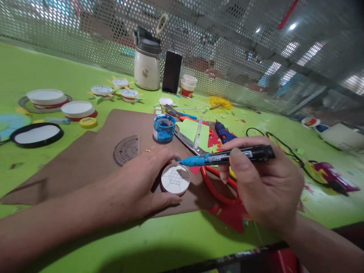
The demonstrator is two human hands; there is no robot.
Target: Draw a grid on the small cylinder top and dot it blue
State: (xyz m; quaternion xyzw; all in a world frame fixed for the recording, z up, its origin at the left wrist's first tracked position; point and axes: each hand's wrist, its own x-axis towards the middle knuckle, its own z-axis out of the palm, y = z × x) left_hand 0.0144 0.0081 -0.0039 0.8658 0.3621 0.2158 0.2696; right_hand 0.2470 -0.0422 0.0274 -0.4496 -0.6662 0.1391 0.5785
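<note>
1. The right hand (265, 189) is closed around a black permanent marker (227, 156), held nearly level with its blue-smeared tip (184, 162) pointing to 9 o'clock, just above the small round lid (175, 179).
2. The left hand (142, 182) lies on the brown paper sheet (93, 151), fingers and thumb curled round the lid's left rim and touching it, pinning it more than lifting it.
3. The lid sits at the middle of the tabletop (170, 242), between the two hands; its white face carries thin drawn lines like a web.
4. Risk, as a judgement: the wet-looking blue on the tip could smear the face or the left fingertips if the pen dips off line.
5. The lid looks smooth and light, so a firm stroke could skid or turn it under the loose hold.
6. At 12 o'clock from the lid stands an open pot of blue paint (164, 128); a knock from the pen hand would likely spill it on the paper.
7. Red-handled scissors (216, 185) lie under the right hand, hard and glossy, apt to snag the wrist.
8. A flat protractor (126, 149) lies at 10 o'clock.
</note>
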